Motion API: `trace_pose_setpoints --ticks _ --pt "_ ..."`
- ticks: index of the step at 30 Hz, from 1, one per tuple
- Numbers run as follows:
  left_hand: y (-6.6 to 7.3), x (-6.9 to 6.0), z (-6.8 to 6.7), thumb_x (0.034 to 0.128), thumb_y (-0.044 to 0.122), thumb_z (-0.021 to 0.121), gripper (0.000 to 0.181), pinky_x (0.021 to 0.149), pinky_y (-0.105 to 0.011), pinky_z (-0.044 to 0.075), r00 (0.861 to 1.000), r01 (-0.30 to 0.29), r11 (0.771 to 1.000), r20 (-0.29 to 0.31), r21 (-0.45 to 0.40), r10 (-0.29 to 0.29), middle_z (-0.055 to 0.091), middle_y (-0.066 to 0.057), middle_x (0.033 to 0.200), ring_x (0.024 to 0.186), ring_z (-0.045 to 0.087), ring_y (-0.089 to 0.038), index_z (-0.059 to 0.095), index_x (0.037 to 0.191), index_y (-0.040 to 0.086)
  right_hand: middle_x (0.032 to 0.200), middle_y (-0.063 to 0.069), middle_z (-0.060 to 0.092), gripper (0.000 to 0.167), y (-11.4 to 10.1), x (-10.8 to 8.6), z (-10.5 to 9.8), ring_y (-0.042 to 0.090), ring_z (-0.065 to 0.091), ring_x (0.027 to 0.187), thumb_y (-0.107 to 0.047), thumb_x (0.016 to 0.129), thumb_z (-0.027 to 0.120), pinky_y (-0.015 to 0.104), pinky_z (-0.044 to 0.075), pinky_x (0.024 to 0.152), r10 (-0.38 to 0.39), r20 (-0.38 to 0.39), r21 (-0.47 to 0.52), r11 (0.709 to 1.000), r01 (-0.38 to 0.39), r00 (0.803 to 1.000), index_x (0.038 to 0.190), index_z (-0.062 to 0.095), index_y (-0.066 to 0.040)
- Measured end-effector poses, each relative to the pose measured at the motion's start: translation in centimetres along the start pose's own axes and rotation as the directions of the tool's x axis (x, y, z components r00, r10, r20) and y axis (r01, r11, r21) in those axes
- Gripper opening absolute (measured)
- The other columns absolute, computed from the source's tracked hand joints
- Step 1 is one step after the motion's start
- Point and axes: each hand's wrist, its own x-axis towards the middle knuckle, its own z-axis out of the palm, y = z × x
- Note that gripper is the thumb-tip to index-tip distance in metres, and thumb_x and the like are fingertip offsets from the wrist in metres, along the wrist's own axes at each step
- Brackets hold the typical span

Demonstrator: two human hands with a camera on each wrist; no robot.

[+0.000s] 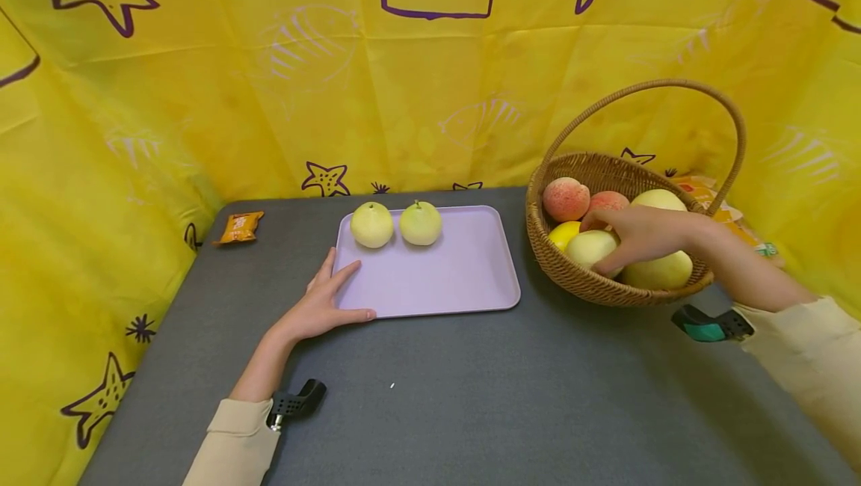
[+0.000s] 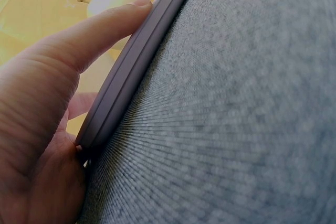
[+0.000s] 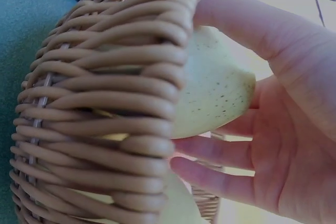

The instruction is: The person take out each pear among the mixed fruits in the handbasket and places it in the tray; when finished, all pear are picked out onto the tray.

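Note:
My left hand (image 1: pixel 321 308) is spread around the near left corner of a lilac tray (image 1: pixel 437 277), its thumb against the front rim; the left wrist view shows the thumb on the tray's edge (image 2: pixel 128 69). Two yellow-green round fruits (image 1: pixel 371 225) (image 1: pixel 421 223) rest at the tray's back left. Over at the wicker basket (image 1: pixel 585 288), my right hand (image 1: pixel 635 233) reaches in from the right and grips a pale green fruit (image 1: pixel 592 248). In the right wrist view, thumb and fingers lie around that speckled fruit (image 3: pixel 215 87), partly hidden by the basket wall (image 3: pixel 105 103).
The basket also holds two peaches (image 1: pixel 566 199) (image 1: pixel 608 202), a yellow fruit (image 1: pixel 563 235) and large pale fruits (image 1: pixel 659 271), under a tall arched handle (image 1: pixel 738 127). An orange packet (image 1: pixel 240 227) lies at the table's back left. Orange packaging (image 1: pixel 740 224) sits behind the basket, before a yellow curtain (image 1: pixel 430 97).

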Motion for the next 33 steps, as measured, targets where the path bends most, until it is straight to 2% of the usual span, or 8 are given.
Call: trace_pose_setpoints --ticks 5,8,11,15,19,24,29,33 --pt "0.0 -0.1 0.0 0.0764 0.053 0.078 0.098 0.102 -0.075 0.01 1.0 0.002 1.0 -0.003 -0.001 -0.002 -0.016 -0.019 0.16 0.141 -0.003 -0.054 0.032 0.153 0.012 0.118 0.008 0.054 0.064 -0.3 -0.3 -0.1 0.021 0.056 0.097 -0.043 0.077 0.081 0.036 0.045 0.077 -0.01 -0.11 -0.003 1.0 0.01 0.994 0.121 0.052 -0.007" --pt "0.0 -0.1 0.0 0.0765 0.053 0.078 0.098 0.102 -0.075 0.01 1.0 0.002 1.0 -0.004 0.0 -0.002 -0.016 -0.019 0.16 0.141 -0.002 -0.054 0.032 0.153 0.012 0.115 0.008 0.062 0.067 -0.6 -0.5 -0.2 0.022 0.061 0.094 -0.044 0.077 0.081 0.036 0.047 0.072 0.014 -0.163 -0.007 1.0 -0.016 0.987 0.124 0.052 -0.007" --pt "-0.1 -0.1 0.0 0.0766 0.053 0.078 0.098 0.102 -0.075 0.011 1.0 0.002 1.0 -0.003 0.002 -0.002 -0.015 -0.019 0.16 0.141 -0.002 -0.055 0.032 0.153 0.012 0.111 0.009 0.066 0.066 -0.9 -0.6 -0.1 0.022 0.062 0.091 -0.045 0.076 0.082 0.036 0.046 0.07 0.056 -0.225 0.002 0.998 -0.057 0.973 0.126 0.054 -0.011" --pt "-0.1 0.0 0.0 0.0765 0.053 0.078 0.098 0.103 -0.075 0.011 1.0 -0.002 1.0 -0.005 0.005 0.002 -0.015 -0.019 0.16 0.141 -0.002 -0.054 0.032 0.153 0.012 0.118 0.011 0.063 0.068 -1.3 -0.6 0.1 0.024 0.061 0.091 -0.046 0.076 0.081 0.038 0.045 0.07 0.1 -0.296 0.049 0.995 -0.09 0.95 0.129 0.053 -0.014" --pt "-0.2 0.0 0.1 0.0766 0.053 0.078 0.098 0.103 -0.074 0.01 1.0 -0.004 1.0 -0.005 0.002 0.004 -0.015 -0.019 0.16 0.141 -0.003 -0.054 0.032 0.153 0.012 0.123 0.016 0.061 0.071 -1.6 -0.4 0.4 0.03 0.061 0.098 -0.046 0.077 0.081 0.039 0.045 0.071 0.147 -0.346 0.119 0.987 -0.112 0.927 0.132 0.05 -0.013" --pt "-0.2 0.0 0.1 0.0767 0.053 0.078 0.098 0.103 -0.075 0.01 1.0 0.001 1.0 -0.003 0.003 -0.001 -0.016 -0.018 0.16 0.141 -0.003 -0.053 0.032 0.153 0.012 0.126 0.018 0.057 0.074 -2.1 -0.2 1.0 0.033 0.058 0.106 -0.045 0.078 0.081 0.039 0.045 0.073 0.222 -0.388 0.254 0.959 -0.128 0.895 0.135 0.047 -0.013" --pt "-0.2 0.0 0.1 0.0767 0.053 0.078 0.098 0.103 -0.075 0.01 1.0 0.001 1.0 -0.001 0.001 -0.001 -0.016 -0.018 0.16 0.141 -0.004 -0.053 0.032 0.153 0.012 0.132 0.015 0.05 0.075 -2.7 0.3 1.7 0.033 0.053 0.111 -0.04 0.08 0.08 0.039 0.046 0.076 0.264 -0.404 0.391 0.915 -0.095 0.876 0.139 0.043 -0.014" --pt "-0.1 -0.1 0.1 0.0767 0.053 0.078 0.098 0.103 -0.075 0.009 1.0 0.002 1.0 0.0 -0.005 -0.002 -0.016 -0.018 0.16 0.141 -0.004 -0.053 0.032 0.153 0.012 0.132 0.013 0.05 0.075 -3.1 0.8 2.3 0.029 0.054 0.105 -0.038 0.08 0.081 0.037 0.046 0.075 0.282 -0.437 0.448 0.892 -0.065 0.854 0.142 0.042 -0.018"
